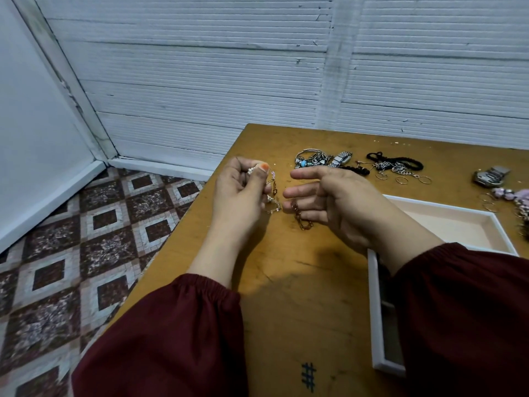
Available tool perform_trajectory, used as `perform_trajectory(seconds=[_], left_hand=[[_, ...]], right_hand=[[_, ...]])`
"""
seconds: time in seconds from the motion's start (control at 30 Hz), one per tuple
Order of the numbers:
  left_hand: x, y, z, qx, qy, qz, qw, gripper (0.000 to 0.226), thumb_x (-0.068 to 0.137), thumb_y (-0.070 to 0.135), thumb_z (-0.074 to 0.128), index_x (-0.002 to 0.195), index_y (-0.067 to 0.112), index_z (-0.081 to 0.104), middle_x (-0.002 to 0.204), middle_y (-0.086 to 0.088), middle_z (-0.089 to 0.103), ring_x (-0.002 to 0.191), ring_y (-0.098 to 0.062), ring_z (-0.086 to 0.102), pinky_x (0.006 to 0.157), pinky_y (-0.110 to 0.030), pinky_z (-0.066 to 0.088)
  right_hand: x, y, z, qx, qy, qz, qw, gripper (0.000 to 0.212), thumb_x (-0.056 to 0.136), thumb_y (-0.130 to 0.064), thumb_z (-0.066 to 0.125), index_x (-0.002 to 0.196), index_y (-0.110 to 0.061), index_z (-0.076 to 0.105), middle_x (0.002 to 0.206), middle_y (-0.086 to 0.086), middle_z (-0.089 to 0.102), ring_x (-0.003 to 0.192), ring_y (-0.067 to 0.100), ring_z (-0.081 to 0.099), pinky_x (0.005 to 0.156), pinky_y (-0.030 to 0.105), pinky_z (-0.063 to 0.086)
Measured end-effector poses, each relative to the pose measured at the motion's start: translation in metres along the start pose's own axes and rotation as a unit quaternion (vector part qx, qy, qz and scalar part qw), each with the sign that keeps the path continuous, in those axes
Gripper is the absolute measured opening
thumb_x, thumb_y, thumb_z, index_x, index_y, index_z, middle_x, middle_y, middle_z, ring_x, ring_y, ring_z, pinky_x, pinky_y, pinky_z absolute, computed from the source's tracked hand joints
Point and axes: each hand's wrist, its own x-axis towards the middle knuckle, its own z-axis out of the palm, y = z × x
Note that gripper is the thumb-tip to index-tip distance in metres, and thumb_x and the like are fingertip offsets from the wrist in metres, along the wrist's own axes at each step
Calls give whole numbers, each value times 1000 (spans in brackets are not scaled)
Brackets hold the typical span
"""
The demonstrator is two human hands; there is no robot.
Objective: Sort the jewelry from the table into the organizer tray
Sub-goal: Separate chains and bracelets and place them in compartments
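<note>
My left hand (242,190) pinches a thin gold bracelet with pearl and pink beads (273,196), which dangles from my thumb and fingers above the wooden table (289,296). My right hand (335,202) hovers close beside it, index and middle fingers stretched out. A darker gold link chain (300,217) hangs from its lower fingers down to the table. The white organizer tray (375,310) with a pale pink floor lies to the right, partly hidden by my right forearm.
A heap of silver bracelets and a watch (323,160) lies at the table's far edge, with black cords, chains and rings (398,167) beside it. Another watch (491,177) and purple beaded pieces (512,197) sit far right. The table's left edge drops to a tiled floor.
</note>
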Motion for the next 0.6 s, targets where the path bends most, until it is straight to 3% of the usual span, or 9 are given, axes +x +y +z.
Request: perform_trajectory(seconds=[0.2,0.33,0.43,0.6], left_hand=[[-1,2,-1,5,-10,-12,1000,12,97,12,50,86,16,50,62,-1,52,40,0,43,40,-13,34],[0,1,0,-2,-24,-15,1000,12,96,11,52,85,16,50,57,2,53,38,-2,40,38,-14,32],[-1,2,2,-9,-39,-12,999,13,95,10,53,84,15,51,54,4,53,36,-3,38,37,-13,31],[-4,3,5,-25,-58,-10,998,14,95,6,53,83,13,51,53,2,53,34,-3,37,36,-13,33]], right_hand=[[-1,0,0,-25,-11,-2,1000,35,91,9,32,107,-5,60,91,19,71,77,25,70,78,32,57],[-2,3,1,-37,-24,-50,998,23,90,9,47,107,-1,60,95,20,67,65,17,63,59,21,54],[-2,8,3,-62,-68,-77,993,20,87,7,56,100,-5,66,95,33,62,66,19,53,53,19,43],[-3,10,3,-69,-94,-102,988,13,85,7,60,92,-2,66,74,5,68,53,4,55,48,12,43]])
